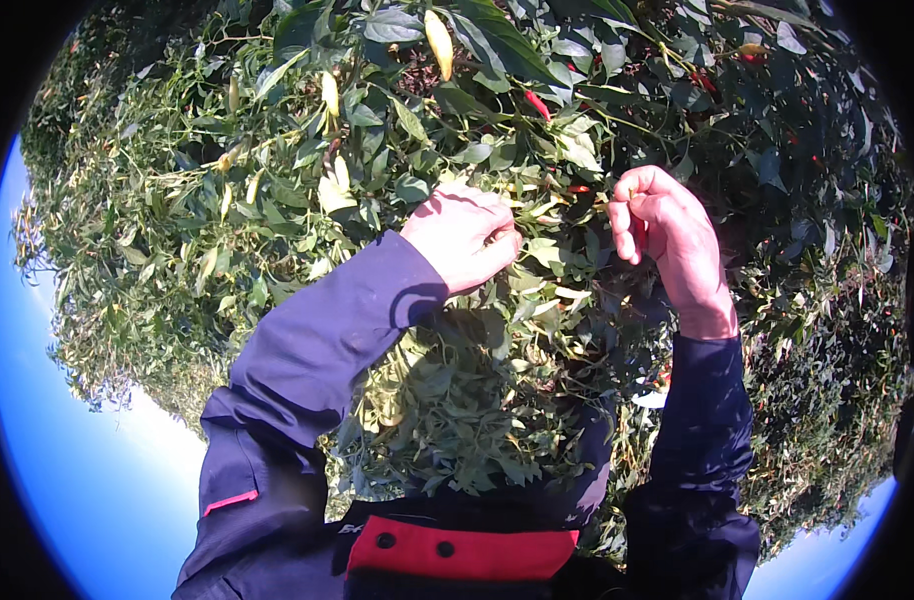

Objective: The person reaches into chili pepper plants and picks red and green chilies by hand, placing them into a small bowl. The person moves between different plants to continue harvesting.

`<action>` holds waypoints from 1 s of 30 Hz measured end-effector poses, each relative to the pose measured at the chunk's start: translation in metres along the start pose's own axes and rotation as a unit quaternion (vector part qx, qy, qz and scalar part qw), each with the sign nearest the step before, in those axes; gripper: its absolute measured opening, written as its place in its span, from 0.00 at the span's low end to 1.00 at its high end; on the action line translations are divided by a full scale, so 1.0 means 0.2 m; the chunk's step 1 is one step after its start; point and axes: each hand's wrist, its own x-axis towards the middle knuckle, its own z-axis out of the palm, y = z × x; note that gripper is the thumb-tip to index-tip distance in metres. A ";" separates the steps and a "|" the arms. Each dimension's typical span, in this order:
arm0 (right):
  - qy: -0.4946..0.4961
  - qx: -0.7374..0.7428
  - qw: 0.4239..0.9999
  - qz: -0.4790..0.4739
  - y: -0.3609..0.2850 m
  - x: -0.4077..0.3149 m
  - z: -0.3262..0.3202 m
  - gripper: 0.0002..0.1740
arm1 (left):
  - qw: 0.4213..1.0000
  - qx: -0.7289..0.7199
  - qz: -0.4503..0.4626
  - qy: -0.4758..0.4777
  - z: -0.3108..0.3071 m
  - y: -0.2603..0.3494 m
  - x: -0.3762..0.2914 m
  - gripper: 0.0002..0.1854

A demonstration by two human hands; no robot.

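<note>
My left hand (464, 236) is curled among the sunlit leaves of a chili pepper plant (554, 255). Its fingers bend in towards the foliage, so what lies in its grasp is hidden. To the right, my right hand (671, 240) pinches a small chili pepper (641, 231) by its stem end, between thumb and forefinger. Only a bit of its red body shows beneath the fingers. Between the hands, a small red chili (578, 189) hangs among pale leaves. Farther up are another red chili (537, 106) and a large pale-yellow pepper (440, 45).
Dense pepper foliage (164, 225) surrounds both arms, with more yellowish peppers (329, 94) at upper left. Red chilies (703, 81) sit in shade at upper right. Near my right sleeve, a white object (650, 400) shows partly, with red bits beside it.
</note>
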 end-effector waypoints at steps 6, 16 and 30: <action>0.146 -0.594 0.784 -0.104 0.03 0.67 0.08 0.24 | 0.985 0.126 0.091 0.074 0.02 -0.08 0.05 0.09; 0.195 -0.470 0.843 -0.174 0.23 0.79 0.24 0.21 | 0.927 -0.198 -0.283 0.146 0.00 -0.14 0.19 0.09; 0.159 -0.058 0.982 -0.083 0.19 0.38 0.09 0.13 | 0.984 0.108 -0.060 0.127 0.12 -0.18 0.24 0.12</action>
